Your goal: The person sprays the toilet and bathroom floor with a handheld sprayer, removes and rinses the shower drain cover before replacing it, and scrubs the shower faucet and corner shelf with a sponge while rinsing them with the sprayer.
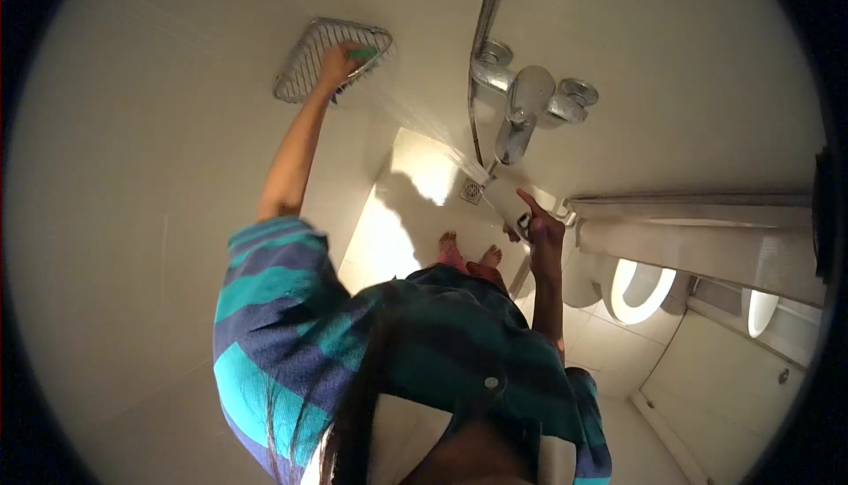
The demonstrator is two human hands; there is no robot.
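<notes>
The left hand point(338, 63) presses a green sponge point(364, 55) inside the wire corner basket point(305, 61) on the wall, its grip closed around the sponge. The right hand point(541, 229) closes its grip on a white shower head point(503, 195), held lower right of the basket, spraying water toward it. The chrome tap point(528, 101) sits just above.

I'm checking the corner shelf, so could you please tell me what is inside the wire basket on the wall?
Inside the triangular metal wire basket, the left hand presses a green sponge or cloth. The hand covers most of it, so anything beneath stays hidden.
</notes>
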